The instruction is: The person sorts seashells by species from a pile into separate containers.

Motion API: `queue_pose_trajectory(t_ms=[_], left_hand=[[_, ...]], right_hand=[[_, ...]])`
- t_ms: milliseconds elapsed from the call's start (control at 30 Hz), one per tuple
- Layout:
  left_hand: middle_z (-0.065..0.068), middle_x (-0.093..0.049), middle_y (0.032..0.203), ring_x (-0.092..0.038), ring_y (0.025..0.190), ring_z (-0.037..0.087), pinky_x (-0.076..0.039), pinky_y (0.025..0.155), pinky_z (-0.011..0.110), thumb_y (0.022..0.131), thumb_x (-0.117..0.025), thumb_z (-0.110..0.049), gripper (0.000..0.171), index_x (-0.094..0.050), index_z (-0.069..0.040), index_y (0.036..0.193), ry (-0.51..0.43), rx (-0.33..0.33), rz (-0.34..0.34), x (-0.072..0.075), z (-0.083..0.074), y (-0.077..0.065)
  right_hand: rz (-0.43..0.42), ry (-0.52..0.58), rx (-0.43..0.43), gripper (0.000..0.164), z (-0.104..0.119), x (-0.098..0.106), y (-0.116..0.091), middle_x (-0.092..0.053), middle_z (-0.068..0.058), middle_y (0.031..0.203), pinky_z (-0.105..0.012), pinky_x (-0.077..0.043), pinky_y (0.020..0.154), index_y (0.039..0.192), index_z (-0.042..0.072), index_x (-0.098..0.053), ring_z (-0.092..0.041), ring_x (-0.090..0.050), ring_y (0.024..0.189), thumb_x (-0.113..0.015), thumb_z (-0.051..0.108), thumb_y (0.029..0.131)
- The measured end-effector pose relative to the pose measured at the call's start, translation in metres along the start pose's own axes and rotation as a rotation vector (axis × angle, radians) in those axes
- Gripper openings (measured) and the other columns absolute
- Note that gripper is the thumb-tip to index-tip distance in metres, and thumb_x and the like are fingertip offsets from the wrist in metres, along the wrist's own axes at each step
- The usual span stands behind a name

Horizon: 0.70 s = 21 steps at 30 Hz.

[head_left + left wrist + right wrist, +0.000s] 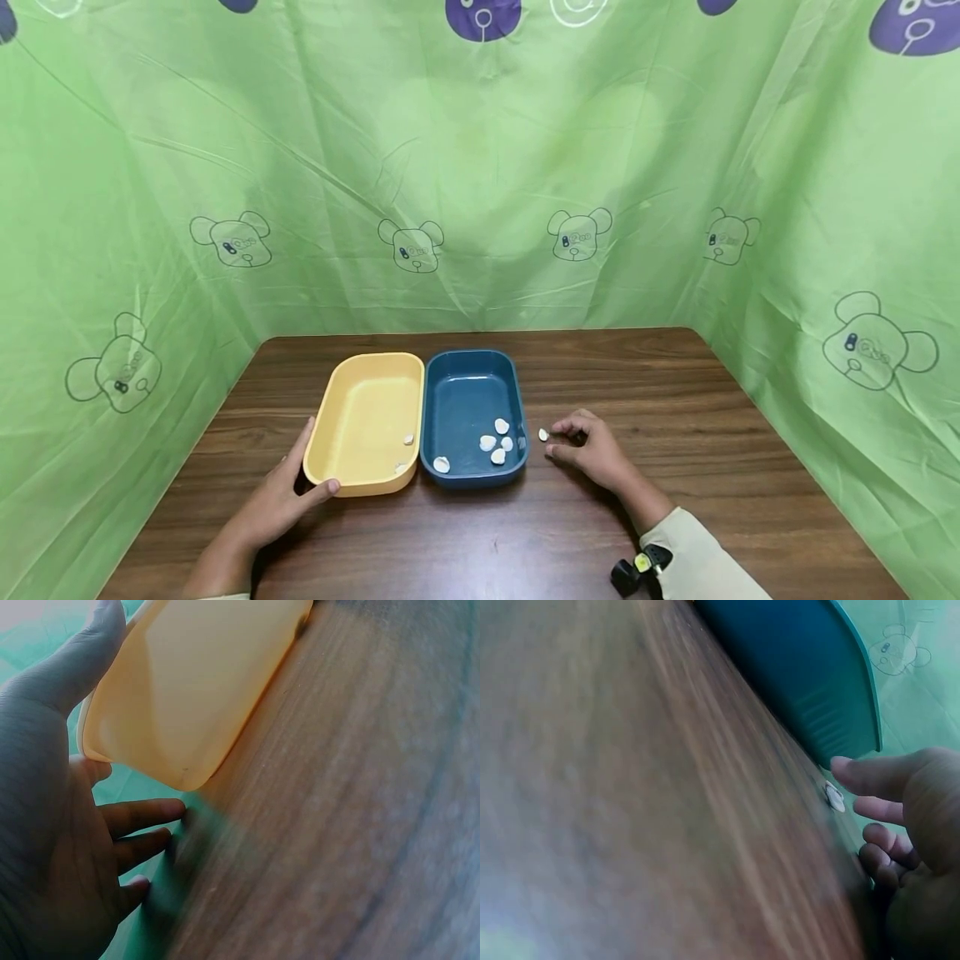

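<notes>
At the near left corner of a yellow tray [371, 408], my left hand [276, 504] holds the rim, thumb at the front and fingers along the left side. In the left wrist view, the thumb and index finger sit around the tray's edge [191, 690]; the other fingers are spread below. My right hand [592, 450] is over the table right of a blue tray [468, 367], thumb and index finger apart. Just off their tips lies a small white shell [543, 435], which also shows beside the thumb as a pale shell [835, 796] in the right wrist view.
Several white shells [487, 443] lie in the blue tray's near half, one shell [442, 464] in its near left corner. Two small white pieces, one a shell [408, 439], are in the yellow tray. The trays stand side by side on a wooden table [600, 367]. Green cloth [480, 167] surrounds it.
</notes>
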<state>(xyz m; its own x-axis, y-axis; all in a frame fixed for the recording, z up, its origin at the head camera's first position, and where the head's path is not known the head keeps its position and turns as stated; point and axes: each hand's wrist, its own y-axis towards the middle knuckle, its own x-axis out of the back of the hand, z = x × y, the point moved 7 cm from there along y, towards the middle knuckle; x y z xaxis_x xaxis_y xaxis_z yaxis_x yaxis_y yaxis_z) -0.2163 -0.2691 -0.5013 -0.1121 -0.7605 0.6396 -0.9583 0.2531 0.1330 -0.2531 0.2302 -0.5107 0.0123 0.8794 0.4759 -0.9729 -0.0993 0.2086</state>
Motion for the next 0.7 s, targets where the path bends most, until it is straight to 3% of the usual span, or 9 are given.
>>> queue_pose_trajectory(t_ms=[467,700], left_hand=[[0.034,-0.014,0.179,-0.021,0.158,0.061,-0.024,0.117,0.086,0.097,-0.082,-0.033,0.118,0.004,-0.028,0.178,0.0,0.005,0.005,-0.0001,-0.0006,0.0019],[0.035,-0.018,0.178,-0.024,0.157,0.062,-0.026,0.115,0.086,0.097,-0.082,-0.033,0.118,0.003,-0.03,0.178,0.01,0.0,-0.008,0.0004,-0.0009,-0.0006]], right_hand=[[0.046,-0.019,0.032,0.027,0.0011,0.0043,-0.0011,-0.069,-0.012,0.103,-0.026,-0.051,0.081,0.095,0.004,-0.085,-0.02,-0.06,0.097,-0.099,0.004,0.073],[0.057,-0.03,0.033,0.018,0.0002,0.0016,-0.0007,-0.066,-0.009,0.102,-0.024,-0.049,0.08,0.088,0.006,-0.085,-0.011,-0.057,0.094,-0.098,0.003,0.075]])
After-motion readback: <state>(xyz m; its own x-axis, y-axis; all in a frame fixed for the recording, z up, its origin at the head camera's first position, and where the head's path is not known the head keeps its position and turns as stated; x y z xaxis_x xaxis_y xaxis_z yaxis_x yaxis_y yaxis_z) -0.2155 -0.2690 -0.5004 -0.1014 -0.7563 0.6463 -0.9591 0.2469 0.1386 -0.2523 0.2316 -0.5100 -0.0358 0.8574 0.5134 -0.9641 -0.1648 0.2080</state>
